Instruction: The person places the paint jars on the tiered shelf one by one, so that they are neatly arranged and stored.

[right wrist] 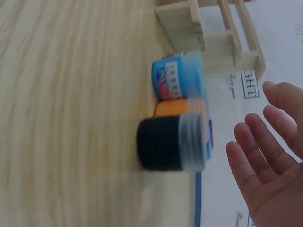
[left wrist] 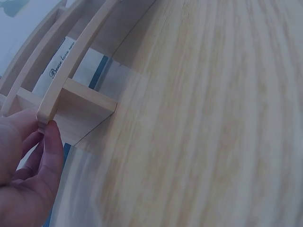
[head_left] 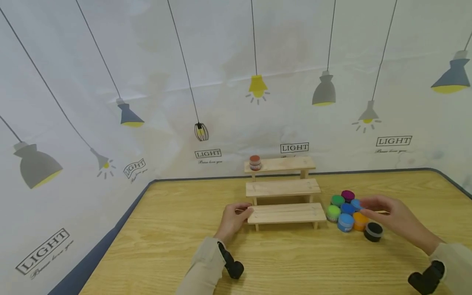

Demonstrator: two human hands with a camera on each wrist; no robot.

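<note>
A three-step wooden display stand (head_left: 285, 214) stands on the table. My left hand (head_left: 233, 219) pinches the left end of its lowest step; the left wrist view shows the thumb and fingers (left wrist: 53, 146) at the board's corner. To the right of the stand, small paint jars with coloured lids are grouped together. Over them is my right hand (head_left: 392, 215), its thumb and forefinger spread beside a light blue jar (head_left: 355, 204). In the right wrist view its fingers (right wrist: 258, 149) are loosely extended, with nothing held between them. A red-lidded jar (head_left: 255, 163) sits at the left of the top step.
Nearest the right hand's underside is a black jar (head_left: 373, 232), next to an orange jar (head_left: 360, 221) and another light blue jar (head_left: 346, 223). Green (head_left: 337, 200) and purple (head_left: 348, 196) lids show behind. A lamp-printed wall sheet (head_left: 228, 110) rises behind the table.
</note>
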